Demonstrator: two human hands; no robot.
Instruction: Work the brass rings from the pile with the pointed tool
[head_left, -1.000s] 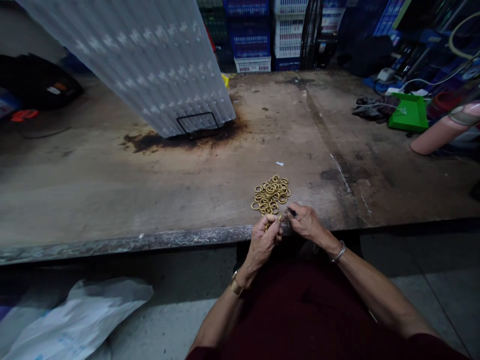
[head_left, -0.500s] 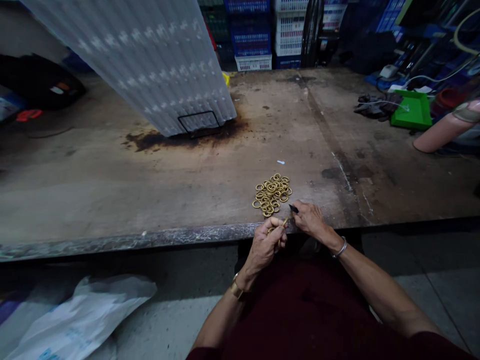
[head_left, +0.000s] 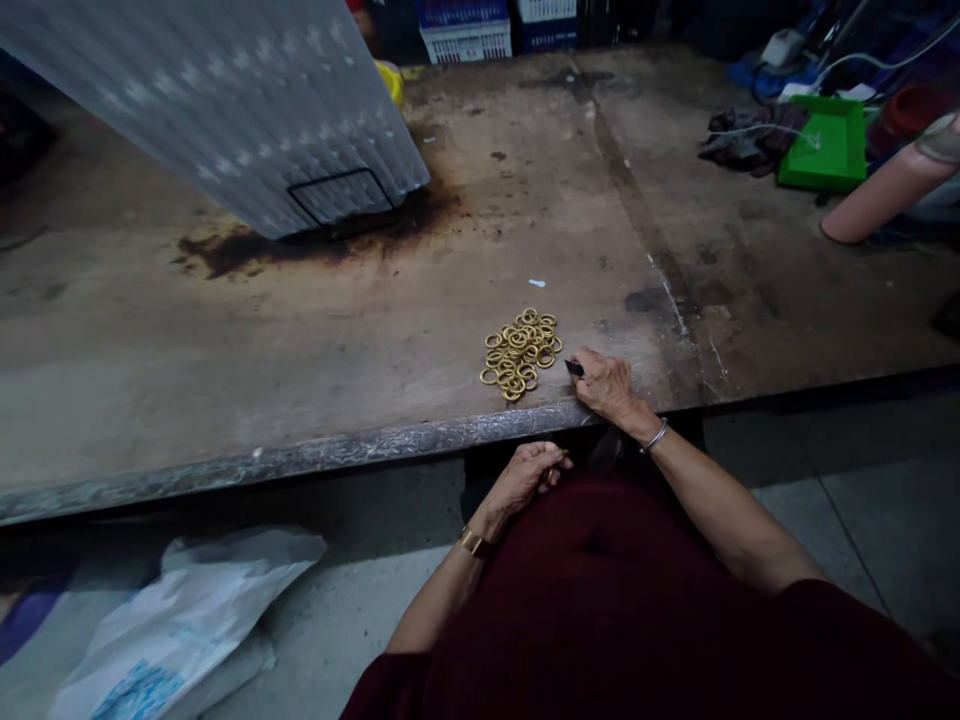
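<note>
My left hand (head_left: 525, 477) is closed in front of my body, just off the table's front edge. Its fingertips pinch what looks like a brass-coloured ring, mostly hidden by the fingers. On the table near the edge, my right hand (head_left: 606, 385) is curled around a small black tool (head_left: 574, 369) with a slanted tip; most of the tool is inside the fist. Just left of that tip lies a loose pile of brass-coloured rings (head_left: 519, 345).
A tall stack of grey translucent ribbed sheets (head_left: 300, 130) leans in a black wire stand (head_left: 341, 190) at the back left. Far right are a green tray (head_left: 829, 150), dark gloves (head_left: 750, 140) and a pink cylinder (head_left: 885, 190). A white plastic bag (head_left: 187, 620) lies below the table.
The view has tipped downward. My left hand has drawn back from the table edge towards my body, while the right has shifted slightly farther onto the table with the black tool.
</note>
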